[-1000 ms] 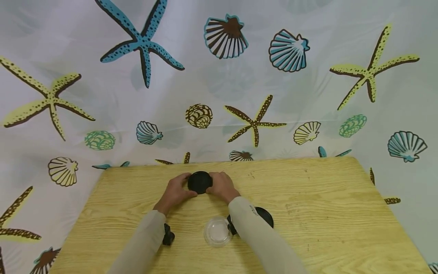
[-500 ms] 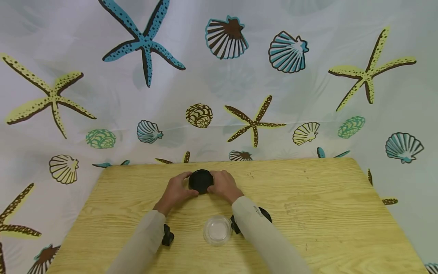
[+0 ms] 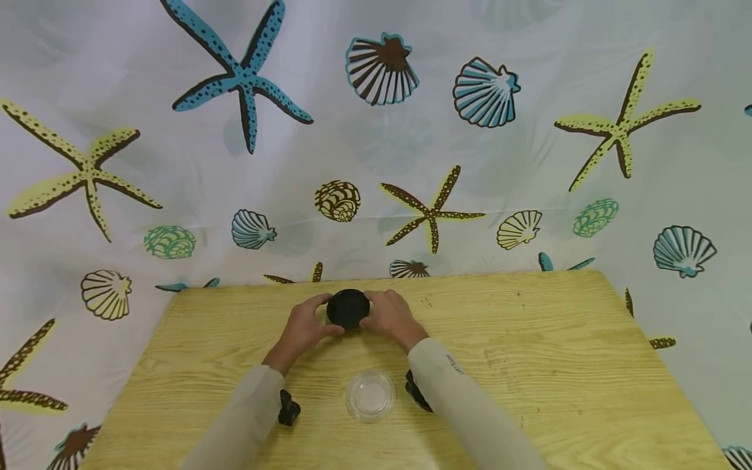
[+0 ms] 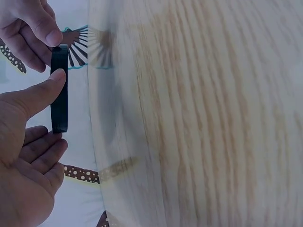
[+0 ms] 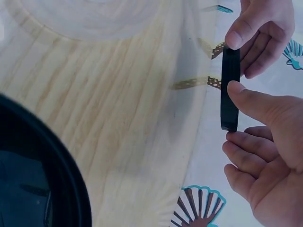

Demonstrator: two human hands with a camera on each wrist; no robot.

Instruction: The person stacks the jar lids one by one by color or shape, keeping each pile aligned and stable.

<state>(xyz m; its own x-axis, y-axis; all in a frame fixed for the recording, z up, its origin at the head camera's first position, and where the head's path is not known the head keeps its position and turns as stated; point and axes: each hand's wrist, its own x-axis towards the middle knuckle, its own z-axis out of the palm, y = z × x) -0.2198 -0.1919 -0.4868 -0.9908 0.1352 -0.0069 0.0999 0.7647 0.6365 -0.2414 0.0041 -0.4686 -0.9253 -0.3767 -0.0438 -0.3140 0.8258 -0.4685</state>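
A thin, round black lid (image 3: 348, 309) is held between my two hands near the back of the wooden table (image 3: 558, 339). My left hand (image 3: 305, 326) pinches its left side, thumb at the near edge and fingers along the far side. On the opposite side, my right hand (image 3: 392, 318) grips it the same way. Edge-on in the left wrist view, the lid (image 4: 59, 90) shows its narrow rim between thumb and fingertips. Its rim (image 5: 230, 90) likewise stands out in the right wrist view, raised over the table with a shadow below.
A clear round plastic container (image 3: 371, 396) stands on the table between my forearms. A larger black bowl (image 5: 71, 165) fills the lower left of the right wrist view; my right sleeve (image 3: 464, 398) hides it in the head view. Behind the table hangs a shell-patterned curtain (image 3: 352, 143).
Both hands have shifted the lid slightly right and up in the head view. The right forearm has moved right and now covers the black bowl.
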